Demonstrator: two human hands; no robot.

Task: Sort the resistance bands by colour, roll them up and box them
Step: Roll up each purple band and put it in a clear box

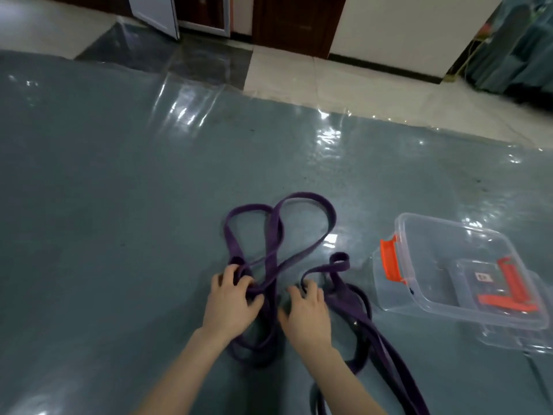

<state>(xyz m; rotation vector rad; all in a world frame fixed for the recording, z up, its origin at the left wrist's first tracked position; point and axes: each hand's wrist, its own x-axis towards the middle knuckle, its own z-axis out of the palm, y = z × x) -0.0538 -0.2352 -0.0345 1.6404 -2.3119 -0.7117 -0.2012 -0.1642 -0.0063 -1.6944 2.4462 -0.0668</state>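
The purple bands (278, 235) run off the bottom edge and pass under both hands, the fingertips of the left hand (232, 301) are buried in the loops, and the small label inside the box (449, 265) is too blurred to read.

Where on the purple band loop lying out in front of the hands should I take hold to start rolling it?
Probably the near end of the purple band loop, where its strands cross under the left hand. Come from above on the near side: the strands bunch there, while the far loops lie splayed flat on the mat. The right hand can steady the adjacent strand.
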